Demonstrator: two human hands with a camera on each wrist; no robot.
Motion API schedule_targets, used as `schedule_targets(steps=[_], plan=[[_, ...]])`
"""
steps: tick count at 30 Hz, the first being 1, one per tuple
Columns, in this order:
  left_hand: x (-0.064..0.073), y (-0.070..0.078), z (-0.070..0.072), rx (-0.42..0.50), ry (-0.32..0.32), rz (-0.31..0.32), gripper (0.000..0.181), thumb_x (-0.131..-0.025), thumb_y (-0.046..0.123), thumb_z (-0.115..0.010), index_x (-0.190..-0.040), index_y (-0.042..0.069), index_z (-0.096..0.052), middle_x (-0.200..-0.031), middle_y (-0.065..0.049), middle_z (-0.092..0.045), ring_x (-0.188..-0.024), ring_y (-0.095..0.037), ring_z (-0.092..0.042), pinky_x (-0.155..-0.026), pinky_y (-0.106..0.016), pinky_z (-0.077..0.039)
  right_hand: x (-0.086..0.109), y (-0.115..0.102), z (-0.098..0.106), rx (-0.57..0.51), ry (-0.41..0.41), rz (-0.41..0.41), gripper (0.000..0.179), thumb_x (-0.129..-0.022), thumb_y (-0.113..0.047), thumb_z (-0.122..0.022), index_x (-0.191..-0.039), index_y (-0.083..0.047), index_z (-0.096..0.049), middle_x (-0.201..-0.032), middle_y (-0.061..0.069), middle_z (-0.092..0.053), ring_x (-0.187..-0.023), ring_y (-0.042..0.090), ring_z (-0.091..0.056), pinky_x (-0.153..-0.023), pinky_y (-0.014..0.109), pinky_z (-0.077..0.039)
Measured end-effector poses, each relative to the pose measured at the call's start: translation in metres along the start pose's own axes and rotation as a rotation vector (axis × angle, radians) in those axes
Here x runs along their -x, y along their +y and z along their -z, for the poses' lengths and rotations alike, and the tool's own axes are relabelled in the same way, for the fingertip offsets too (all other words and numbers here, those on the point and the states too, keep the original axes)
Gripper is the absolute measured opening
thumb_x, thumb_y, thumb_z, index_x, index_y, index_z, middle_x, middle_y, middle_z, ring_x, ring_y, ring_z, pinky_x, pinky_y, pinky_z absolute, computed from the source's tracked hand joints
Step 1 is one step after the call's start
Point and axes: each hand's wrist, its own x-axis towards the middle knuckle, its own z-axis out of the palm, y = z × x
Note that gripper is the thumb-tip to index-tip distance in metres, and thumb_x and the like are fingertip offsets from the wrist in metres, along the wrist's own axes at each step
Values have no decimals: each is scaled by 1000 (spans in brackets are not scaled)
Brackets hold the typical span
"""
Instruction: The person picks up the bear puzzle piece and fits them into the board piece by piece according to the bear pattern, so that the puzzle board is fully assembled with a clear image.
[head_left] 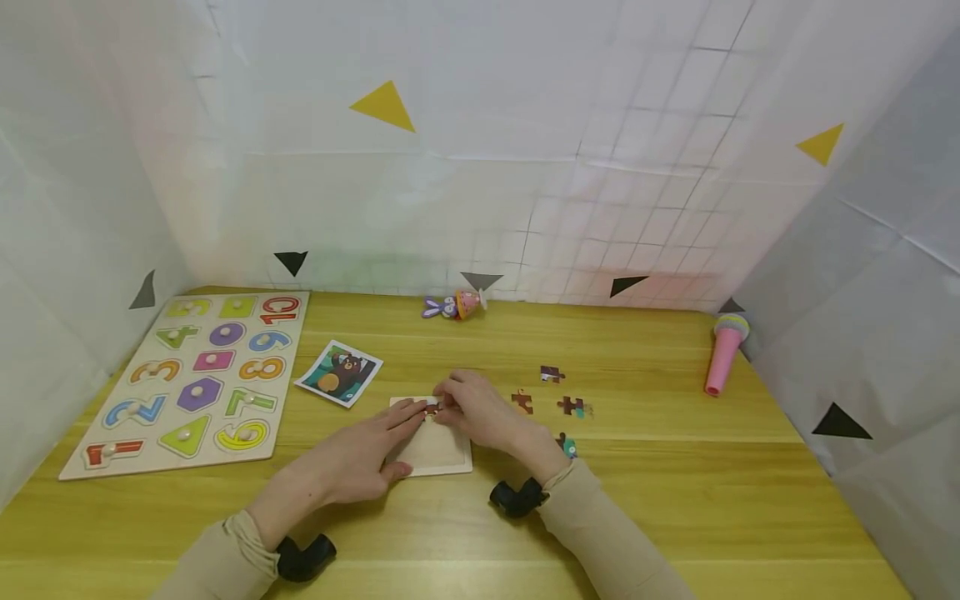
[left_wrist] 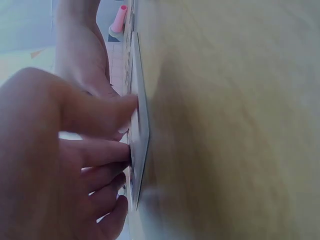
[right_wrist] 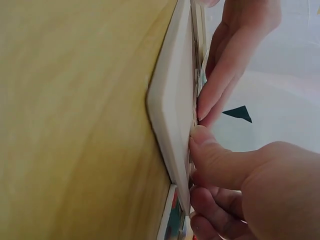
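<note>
A small pale wooden puzzle tray (head_left: pixel 441 454) lies flat on the table, its lower part bare. Brown puzzle pieces (head_left: pixel 432 410) show near its top edge, partly hidden by fingers. My left hand (head_left: pixel 360 458) reaches over the tray's left side, fingers extended and tips touching the pieces; its thumb is by the lower left edge. From the right, my right hand (head_left: pixel 483 412) pinches a puzzle piece at the top of the tray, thumb and fingers curled. In the right wrist view the thumb (right_wrist: pixel 215 152) is against the tray's inner area, beside the left fingertips.
Several loose puzzle pieces (head_left: pixel 570 406) lie right of the tray. A bear picture card (head_left: pixel 341 373) and a wooden number board (head_left: pixel 202 358) are on the left. A rabbit toy (head_left: pixel 453 306) lies at the back, a pink toy microphone (head_left: pixel 724 354) far right.
</note>
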Motion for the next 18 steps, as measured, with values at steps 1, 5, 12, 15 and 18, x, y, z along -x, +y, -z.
schedule_targets(steps=[1,5,12,15,18], plan=[[0,1,0,0,6,-1,70,-98,34,-60,-155,3,-34,-165,-8,-26,-151,-28,-25,-117,-49,-34,0,0,0,1,4,0,28,-95,-20,-70,-116,-3,-68,-95,5,-60,-86,17,-55,-80,34,-50],[-3,2,0,-10,21,-9,73,-96,37,-64,-154,1,-36,-163,-11,-30,-147,-30,-35,-115,-48,-37,0,1,0,-1,19,-2,26,-94,-21,-71,-114,-4,-69,-95,5,-60,-87,17,-55,-80,33,-49],[-6,3,1,-32,-1,-34,73,-96,33,-63,-155,1,-34,-164,-12,-27,-150,-31,-29,-116,-48,-35,0,3,0,-10,19,-8,27,-93,-22,-72,-115,-5,-70,-93,4,-59,-86,16,-54,-79,33,-48],[-6,4,0,-29,-5,-35,72,-97,31,-63,-155,1,-33,-165,-12,-26,-151,-31,-26,-117,-49,-34,1,2,2,-16,16,-7,28,-93,-21,-72,-115,-4,-69,-93,4,-58,-85,16,-54,-78,32,-47],[-6,4,0,-25,-6,-31,72,-97,30,-63,-155,1,-32,-165,-11,-25,-151,-30,-26,-117,-49,-35,1,3,2,-13,19,0,28,-93,-21,-72,-116,-5,-70,-93,3,-58,-84,15,-53,-77,32,-47]])
